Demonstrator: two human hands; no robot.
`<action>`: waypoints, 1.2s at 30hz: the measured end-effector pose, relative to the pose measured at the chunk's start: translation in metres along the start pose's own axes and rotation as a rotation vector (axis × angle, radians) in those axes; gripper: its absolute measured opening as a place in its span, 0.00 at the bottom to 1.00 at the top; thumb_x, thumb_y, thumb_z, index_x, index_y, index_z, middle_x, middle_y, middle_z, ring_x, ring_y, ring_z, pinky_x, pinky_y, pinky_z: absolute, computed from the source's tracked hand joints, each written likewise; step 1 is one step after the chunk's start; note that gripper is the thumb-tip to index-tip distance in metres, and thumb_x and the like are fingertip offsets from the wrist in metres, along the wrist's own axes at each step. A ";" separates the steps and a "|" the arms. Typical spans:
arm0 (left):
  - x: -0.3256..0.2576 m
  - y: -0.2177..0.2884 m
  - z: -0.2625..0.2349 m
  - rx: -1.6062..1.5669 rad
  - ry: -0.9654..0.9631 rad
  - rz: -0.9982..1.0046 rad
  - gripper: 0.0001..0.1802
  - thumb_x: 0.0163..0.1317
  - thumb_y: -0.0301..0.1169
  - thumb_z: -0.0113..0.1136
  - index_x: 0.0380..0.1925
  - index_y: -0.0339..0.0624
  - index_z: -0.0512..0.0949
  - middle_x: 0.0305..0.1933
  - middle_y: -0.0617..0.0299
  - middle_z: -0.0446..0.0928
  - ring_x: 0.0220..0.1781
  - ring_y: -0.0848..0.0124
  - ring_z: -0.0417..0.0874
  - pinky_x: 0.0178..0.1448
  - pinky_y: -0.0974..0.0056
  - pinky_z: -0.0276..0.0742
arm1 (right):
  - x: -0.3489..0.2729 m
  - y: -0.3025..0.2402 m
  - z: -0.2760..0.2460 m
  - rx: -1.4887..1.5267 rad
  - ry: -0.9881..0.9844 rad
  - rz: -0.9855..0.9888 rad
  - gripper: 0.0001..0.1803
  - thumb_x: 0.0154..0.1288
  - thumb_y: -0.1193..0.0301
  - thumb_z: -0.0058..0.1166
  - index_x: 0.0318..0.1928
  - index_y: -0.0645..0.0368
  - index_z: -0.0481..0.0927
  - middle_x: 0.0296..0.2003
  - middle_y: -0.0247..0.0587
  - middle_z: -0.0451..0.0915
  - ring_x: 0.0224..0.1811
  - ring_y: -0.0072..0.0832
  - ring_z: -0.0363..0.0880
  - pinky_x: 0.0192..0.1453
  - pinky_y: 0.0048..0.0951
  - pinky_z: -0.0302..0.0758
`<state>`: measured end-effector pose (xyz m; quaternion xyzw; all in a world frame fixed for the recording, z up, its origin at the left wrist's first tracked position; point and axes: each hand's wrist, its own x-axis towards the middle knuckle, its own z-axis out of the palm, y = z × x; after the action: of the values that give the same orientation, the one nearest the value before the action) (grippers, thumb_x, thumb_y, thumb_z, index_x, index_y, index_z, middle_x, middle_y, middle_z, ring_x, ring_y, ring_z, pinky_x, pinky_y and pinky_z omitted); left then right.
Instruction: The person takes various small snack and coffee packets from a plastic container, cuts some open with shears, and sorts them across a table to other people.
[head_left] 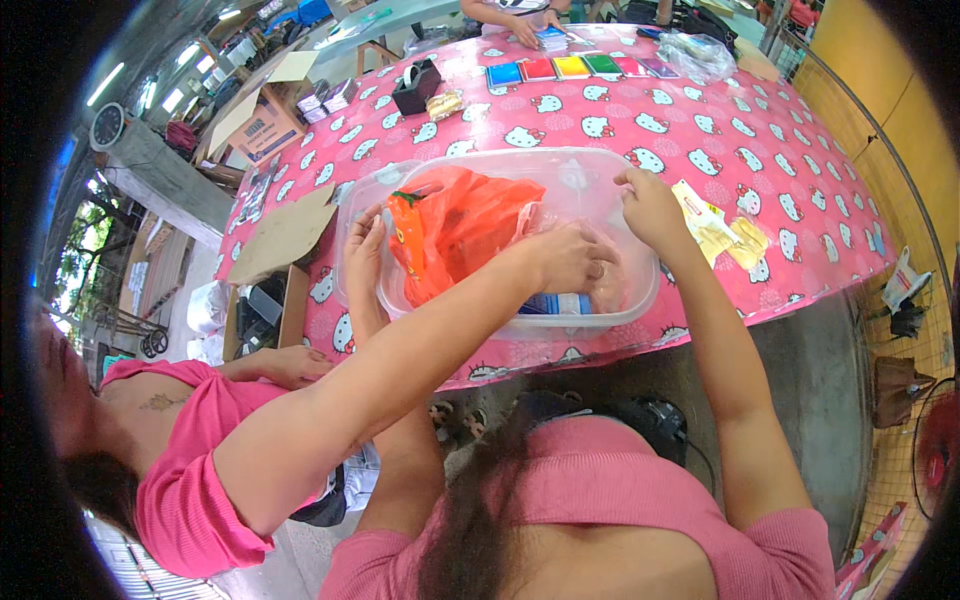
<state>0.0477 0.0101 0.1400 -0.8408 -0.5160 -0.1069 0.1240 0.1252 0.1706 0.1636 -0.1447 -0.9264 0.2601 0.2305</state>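
A clear plastic bin (480,322) stands at the table's near edge. My left hand (366,245) grips its left rim, next to a crumpled orange-red plastic bag (462,222) inside. My right hand (650,208) is closed at the bin's right rim, fingers curled. From my left, a co-worker's arm crosses over my left arm, and that person's hand (573,262) is down in the bin on a clear plastic bag (606,290). Blue packs (556,303) lie on the bin's bottom, partly hidden by that arm.
On the pink printed tablecloth (600,128) lie a row of coloured packs (571,67), a black tape dispenser (416,86) and yellowish packets (738,243). Cardboard boxes (262,124) stand at the left. Across the table, another person's hands (525,32) handle blue packs.
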 end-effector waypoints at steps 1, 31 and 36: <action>0.002 -0.002 0.001 -0.003 0.002 0.002 0.09 0.47 0.36 0.52 0.19 0.46 0.79 0.37 0.66 0.75 0.47 0.70 0.72 0.55 0.62 0.68 | 0.000 0.001 0.000 0.008 0.005 -0.002 0.12 0.55 0.75 0.44 0.41 0.60 0.74 0.42 0.50 0.75 0.45 0.43 0.74 0.49 0.37 0.69; 0.004 0.015 -0.007 0.041 -0.381 -0.083 0.10 0.51 0.37 0.49 0.27 0.55 0.81 0.49 0.73 0.73 0.60 0.73 0.63 0.63 0.61 0.59 | -0.001 -0.006 -0.004 0.054 -0.002 0.039 0.11 0.56 0.71 0.47 0.39 0.61 0.76 0.41 0.51 0.75 0.45 0.43 0.74 0.49 0.39 0.70; 0.015 0.014 -0.011 0.139 -0.430 0.019 0.10 0.50 0.35 0.49 0.28 0.53 0.79 0.41 0.71 0.75 0.56 0.73 0.66 0.60 0.63 0.60 | -0.001 -0.006 -0.005 0.064 0.000 0.050 0.11 0.56 0.71 0.47 0.39 0.60 0.76 0.41 0.51 0.75 0.45 0.43 0.74 0.49 0.39 0.70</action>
<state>0.0659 0.0130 0.1536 -0.8385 -0.5288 0.1117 0.0696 0.1277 0.1672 0.1698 -0.1605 -0.9137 0.2952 0.2284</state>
